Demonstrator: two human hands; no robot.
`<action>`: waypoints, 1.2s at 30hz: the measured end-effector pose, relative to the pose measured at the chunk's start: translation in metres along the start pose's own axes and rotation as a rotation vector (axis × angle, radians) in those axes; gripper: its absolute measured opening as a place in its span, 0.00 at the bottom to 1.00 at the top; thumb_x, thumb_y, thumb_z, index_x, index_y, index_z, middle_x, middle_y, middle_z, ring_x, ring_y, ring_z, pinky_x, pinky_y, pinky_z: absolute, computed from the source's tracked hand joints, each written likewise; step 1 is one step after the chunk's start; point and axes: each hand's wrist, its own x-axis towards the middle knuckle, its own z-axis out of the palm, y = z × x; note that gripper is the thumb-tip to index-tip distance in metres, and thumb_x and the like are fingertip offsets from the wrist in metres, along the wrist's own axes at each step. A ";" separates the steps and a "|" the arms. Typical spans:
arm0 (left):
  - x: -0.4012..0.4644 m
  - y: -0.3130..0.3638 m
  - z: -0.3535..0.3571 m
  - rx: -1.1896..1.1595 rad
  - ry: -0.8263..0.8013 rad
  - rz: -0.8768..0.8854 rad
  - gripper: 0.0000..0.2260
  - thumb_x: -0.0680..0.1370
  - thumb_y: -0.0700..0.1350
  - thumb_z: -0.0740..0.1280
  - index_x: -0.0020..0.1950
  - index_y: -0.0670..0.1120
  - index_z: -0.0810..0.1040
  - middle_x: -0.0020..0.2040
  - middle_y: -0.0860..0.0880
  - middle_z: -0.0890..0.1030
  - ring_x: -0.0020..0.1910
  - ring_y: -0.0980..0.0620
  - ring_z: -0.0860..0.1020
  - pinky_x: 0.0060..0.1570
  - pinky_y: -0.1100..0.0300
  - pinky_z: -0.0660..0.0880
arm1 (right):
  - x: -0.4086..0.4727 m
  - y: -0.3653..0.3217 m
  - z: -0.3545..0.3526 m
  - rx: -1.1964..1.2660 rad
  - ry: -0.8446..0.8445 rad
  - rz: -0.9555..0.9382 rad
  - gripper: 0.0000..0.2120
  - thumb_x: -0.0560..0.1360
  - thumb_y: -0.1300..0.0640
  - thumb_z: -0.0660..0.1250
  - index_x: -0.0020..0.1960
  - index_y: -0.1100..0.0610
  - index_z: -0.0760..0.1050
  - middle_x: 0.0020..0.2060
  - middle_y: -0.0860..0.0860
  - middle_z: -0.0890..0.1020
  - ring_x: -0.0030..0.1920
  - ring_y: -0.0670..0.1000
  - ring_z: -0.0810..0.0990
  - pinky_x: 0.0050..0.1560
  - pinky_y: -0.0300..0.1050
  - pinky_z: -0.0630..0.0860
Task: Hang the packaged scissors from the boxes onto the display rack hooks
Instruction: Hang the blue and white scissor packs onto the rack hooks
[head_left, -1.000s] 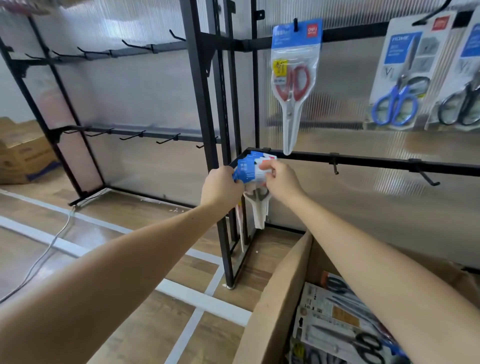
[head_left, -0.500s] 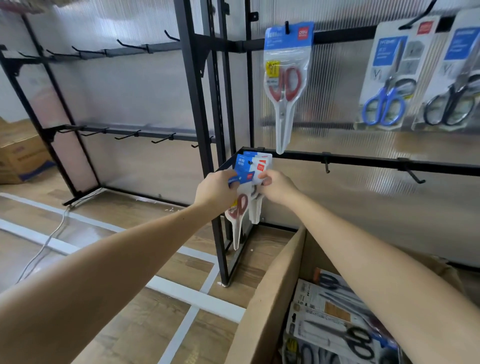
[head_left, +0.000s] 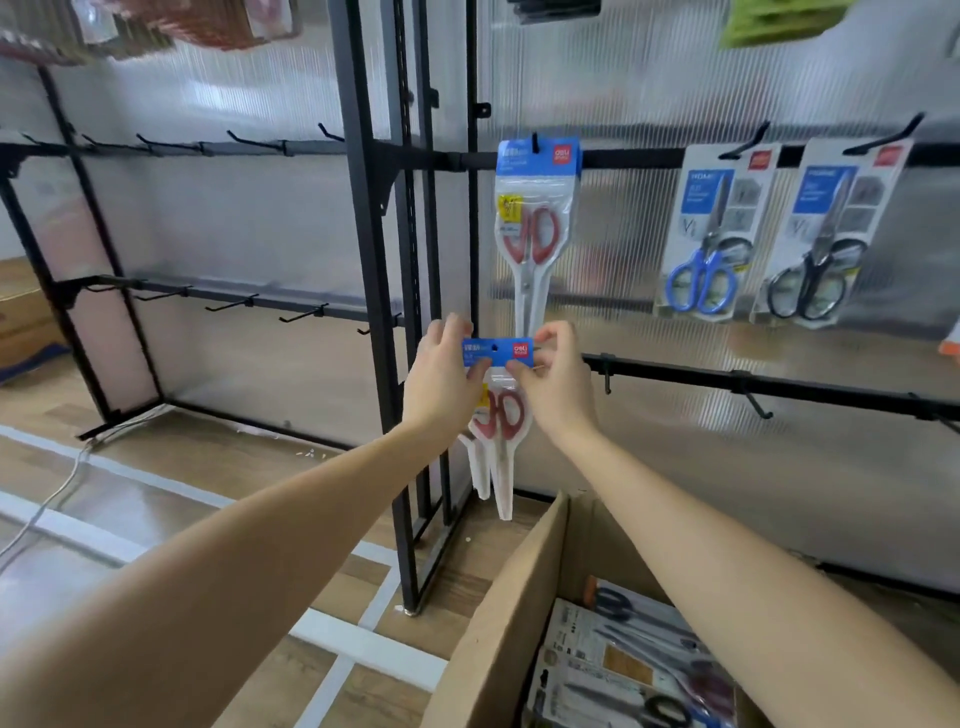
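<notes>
Nearest, open box (head_left: 498, 613) of packs, low right. Beyond, left hand (head_left: 441, 379) and right hand (head_left: 558, 384) pinching blue header of red scissors pack (head_left: 498, 415), long axis hanging down, hole facing lower rail (head_left: 779, 387) just behind. Farther up, hung pack (head_left: 535, 223).
</notes>
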 end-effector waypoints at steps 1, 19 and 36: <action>0.003 0.005 0.002 0.010 0.036 0.014 0.14 0.78 0.43 0.69 0.60 0.50 0.68 0.58 0.52 0.71 0.55 0.54 0.73 0.50 0.55 0.80 | 0.003 -0.004 -0.003 0.000 0.040 -0.028 0.14 0.77 0.60 0.71 0.54 0.51 0.67 0.47 0.47 0.83 0.45 0.43 0.83 0.40 0.33 0.77; 0.110 0.094 -0.030 0.037 0.172 0.343 0.19 0.84 0.49 0.56 0.75 0.49 0.67 0.77 0.49 0.64 0.78 0.49 0.56 0.75 0.50 0.56 | 0.098 -0.118 -0.069 -0.136 0.142 -0.359 0.15 0.81 0.63 0.63 0.65 0.53 0.75 0.60 0.46 0.80 0.58 0.44 0.79 0.57 0.36 0.75; 0.115 0.071 -0.024 0.060 0.066 0.245 0.25 0.79 0.56 0.50 0.75 0.53 0.65 0.73 0.50 0.68 0.71 0.45 0.63 0.63 0.46 0.69 | 0.123 -0.117 -0.052 -0.202 0.126 -0.231 0.22 0.77 0.67 0.63 0.70 0.55 0.73 0.63 0.50 0.80 0.59 0.49 0.80 0.63 0.50 0.77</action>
